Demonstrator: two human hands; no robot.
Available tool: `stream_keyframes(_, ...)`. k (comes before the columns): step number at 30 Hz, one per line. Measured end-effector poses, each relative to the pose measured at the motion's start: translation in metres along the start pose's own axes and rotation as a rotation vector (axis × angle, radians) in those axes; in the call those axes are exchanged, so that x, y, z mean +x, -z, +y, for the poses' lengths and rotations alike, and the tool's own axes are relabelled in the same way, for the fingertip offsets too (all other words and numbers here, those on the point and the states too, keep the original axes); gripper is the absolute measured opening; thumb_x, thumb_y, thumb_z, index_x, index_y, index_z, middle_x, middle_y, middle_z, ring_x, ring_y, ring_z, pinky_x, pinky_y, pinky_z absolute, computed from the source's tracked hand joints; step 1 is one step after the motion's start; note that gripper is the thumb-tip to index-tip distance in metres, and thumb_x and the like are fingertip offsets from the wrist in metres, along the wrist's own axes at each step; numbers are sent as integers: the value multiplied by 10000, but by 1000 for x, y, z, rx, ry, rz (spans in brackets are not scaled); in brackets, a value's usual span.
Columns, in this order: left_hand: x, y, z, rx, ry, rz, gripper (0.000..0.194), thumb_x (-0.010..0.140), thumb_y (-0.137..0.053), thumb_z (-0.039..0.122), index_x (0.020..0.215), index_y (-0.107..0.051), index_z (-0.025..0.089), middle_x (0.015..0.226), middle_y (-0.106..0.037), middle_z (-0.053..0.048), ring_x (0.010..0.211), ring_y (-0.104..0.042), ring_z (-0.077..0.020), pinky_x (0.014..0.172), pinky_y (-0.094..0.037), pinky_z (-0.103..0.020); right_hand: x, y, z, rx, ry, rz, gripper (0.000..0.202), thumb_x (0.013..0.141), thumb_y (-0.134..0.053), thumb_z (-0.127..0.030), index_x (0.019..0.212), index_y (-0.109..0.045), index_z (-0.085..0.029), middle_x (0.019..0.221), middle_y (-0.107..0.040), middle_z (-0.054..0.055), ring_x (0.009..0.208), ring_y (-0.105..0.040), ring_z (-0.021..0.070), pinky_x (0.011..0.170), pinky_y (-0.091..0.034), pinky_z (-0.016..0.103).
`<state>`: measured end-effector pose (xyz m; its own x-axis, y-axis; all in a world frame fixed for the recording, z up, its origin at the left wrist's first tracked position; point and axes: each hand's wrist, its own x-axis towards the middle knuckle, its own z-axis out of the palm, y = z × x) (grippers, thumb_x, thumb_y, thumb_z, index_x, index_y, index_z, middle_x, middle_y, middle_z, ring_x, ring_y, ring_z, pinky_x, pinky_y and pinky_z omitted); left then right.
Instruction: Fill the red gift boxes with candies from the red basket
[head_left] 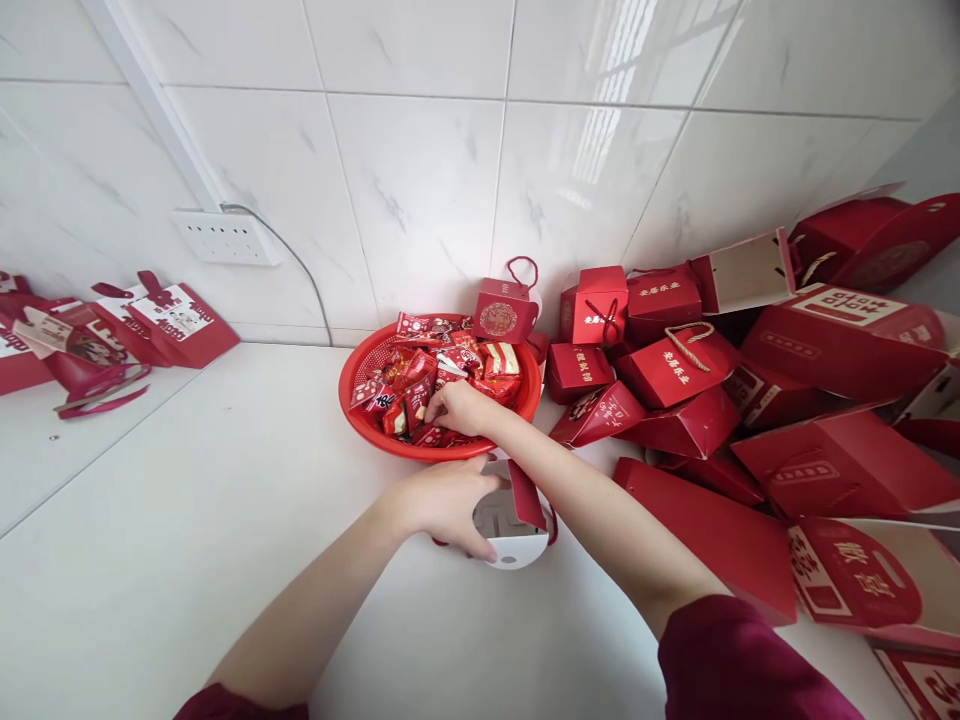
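Observation:
A red plastic basket (pixel 346 400) stands against the wall, heaped with wrapped candies (pixel 420 372) in red, white and dark red packets. My right hand (pixel 459 408) reaches into its front part, fingers pinched on a wrapped candy partly hidden beneath them. Just in front of the basket, my left hand (pixel 450 503) grips the left side of a small candy box (pixel 529 497). The box's top is open, with a red flap up, a rounded white flap towards me, and a pale inside. My right forearm passes over its right side.
Many red gift boxes (pixel 675 372), some open, are piled at the right. A small box with a cord loop (pixel 501 310) sits at the basket's back rim. More red boxes (pixel 184 318) stand at the far left, below a power socket (pixel 225 238) and cable.

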<state>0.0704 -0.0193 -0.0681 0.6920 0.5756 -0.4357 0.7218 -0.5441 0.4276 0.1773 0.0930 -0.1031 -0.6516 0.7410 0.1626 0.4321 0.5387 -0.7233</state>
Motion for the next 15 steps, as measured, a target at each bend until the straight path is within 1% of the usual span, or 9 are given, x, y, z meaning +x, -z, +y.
stream_keyframes(2,-1,1,1,-13,7,1,791,608,-734,600,1309,-545,286,1234,-529,-98,1017,-633,-309,739,-540,-347,-2,0,-2,60,17,73,234,701,-621,24,754,-753,-162,778,-743,24,755,-672,157,818,-503,278)
stream_keyframes(4,-2,2,2,-33,14,4,790,600,-752,576,1310,-547,298,1269,-530,-89,1031,-636,-300,763,-536,-334,-8,3,-3,145,27,155,199,734,-621,-19,817,-731,-162,798,-725,21,752,-659,150,803,-513,286)
stream_keyframes(8,-5,3,2,-53,6,7,789,590,-769,565,1313,-550,335,1329,-527,-70,1029,-641,-287,769,-531,-324,-32,12,-6,371,8,263,130,829,-596,-178,944,-656,-173,821,-693,16,733,-660,144,693,-554,275)
stream_keyframes(10,-6,3,2,-43,-8,22,819,591,-762,595,1336,-533,347,1338,-531,-68,1028,-638,-296,741,-531,-329,-49,18,-9,480,-17,298,150,858,-590,-272,974,-621,-182,784,-677,7,701,-663,142,651,-569,274)
stream_keyframes(12,-7,2,3,-12,-15,58,846,590,-761,613,1354,-526,336,1355,-528,-77,1040,-631,-313,726,-528,-339,-65,25,-12,566,-39,344,203,856,-613,-356,969,-595,-189,738,-654,-7,674,-662,138,648,-584,281)
stream_keyframes(14,-9,1,8,24,-29,109,840,596,-772,594,1352,-538,311,1405,-500,-84,1074,-620,-328,754,-525,-352,-77,32,-15,624,-46,401,255,836,-650,-414,953,-579,-198,731,-630,-21,677,-659,131,679,-596,288)
stream_keyframes(15,-10,0,10,38,-51,134,806,613,-776,570,1338,-555,296,1435,-482,-81,1107,-609,-332,786,-522,-356,-80,35,-17,648,-44,435,276,825,-668,-433,945,-575,-203,738,-618,-26,685,-656,127,693,-600,290)
